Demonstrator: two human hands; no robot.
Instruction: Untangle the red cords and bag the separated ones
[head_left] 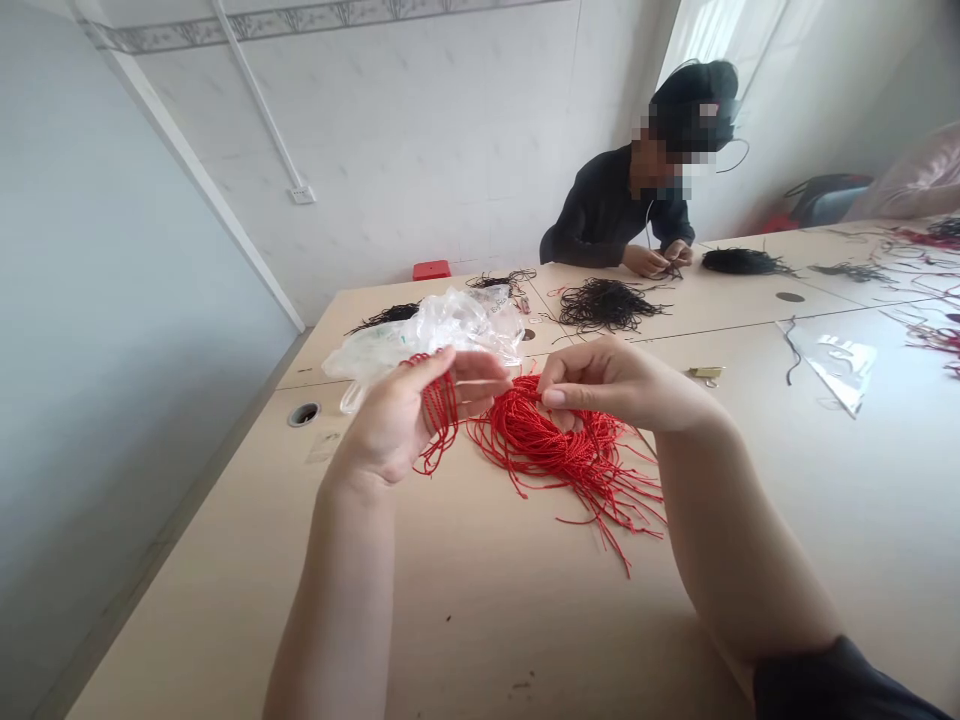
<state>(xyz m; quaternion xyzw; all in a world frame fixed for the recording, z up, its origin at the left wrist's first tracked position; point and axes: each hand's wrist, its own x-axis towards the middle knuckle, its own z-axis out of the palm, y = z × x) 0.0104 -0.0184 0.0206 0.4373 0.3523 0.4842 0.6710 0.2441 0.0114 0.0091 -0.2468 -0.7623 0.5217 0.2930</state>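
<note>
- Closest to me are my bare forearms, the right one ending in a dark sleeve, both reaching out over the light wood-grain desk.
- My left hand is turned palm toward me, fingers together and slightly curled, holding a looped hank of red cord that hangs across the fingers.
- My right hand is narrowed to a pinch, thumb and forefinger closed on strands of the red cord just above the main pile.
- The tangled pile of red braided cords lies on the desk directly under and between my hands, its loose ends fanning toward me and to the right.
- Beyond my left hand sits a crumpled clear plastic bag, with a bunch of black cords beside it.
- Further along the desk are a heap of black cords and another.
- A small brass clip and a clear plastic sleeve lie to my right.
- Across from me, a co-worker in a dark top works a few black cords with both hands.
- A red box stands against the far wall.
</note>
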